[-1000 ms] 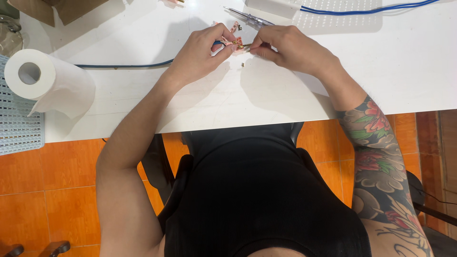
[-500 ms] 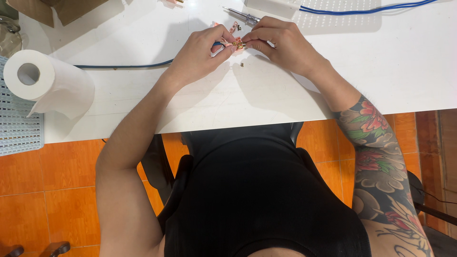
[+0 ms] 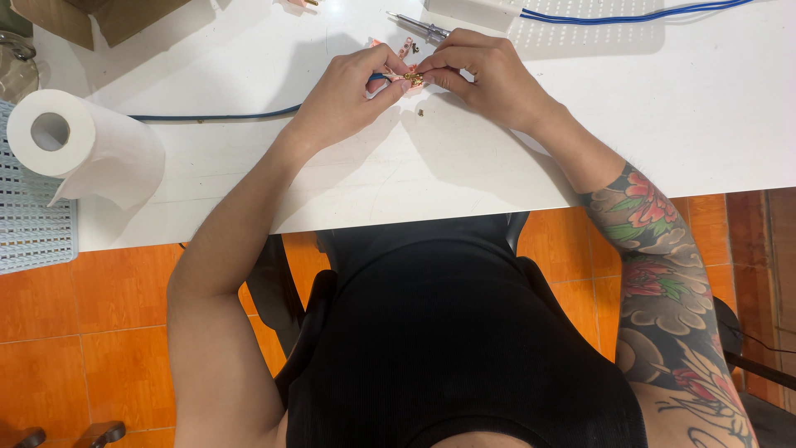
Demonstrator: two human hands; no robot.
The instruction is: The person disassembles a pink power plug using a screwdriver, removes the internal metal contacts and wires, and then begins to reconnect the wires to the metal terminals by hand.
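Note:
My left hand point(image 3: 344, 91) pinches the end of a blue cable point(image 3: 215, 116) that runs left across the white table point(image 3: 431, 166). My right hand point(image 3: 481, 75) meets it fingertip to fingertip, gripping a small brass and pink connector piece point(image 3: 412, 79) at the cable's end. Both hands hover just above the tabletop near its far side. A tiny brass part point(image 3: 420, 112) lies on the table just below the fingers. A few small pink pieces point(image 3: 406, 48) lie beyond the fingers.
A screwdriver point(image 3: 419, 25) lies beyond my right hand. A white paper towel roll point(image 3: 83, 145) sits at the left, beside a white perforated tray point(image 3: 29, 220). Another blue cable point(image 3: 630, 15) crosses a white perforated board point(image 3: 580, 25) at the top right. Cardboard box point(image 3: 99, 15) top left. Orange tiled floor below.
Both hands have stayed at the same spot with small finger movements on the connector. The view has barely shifted.

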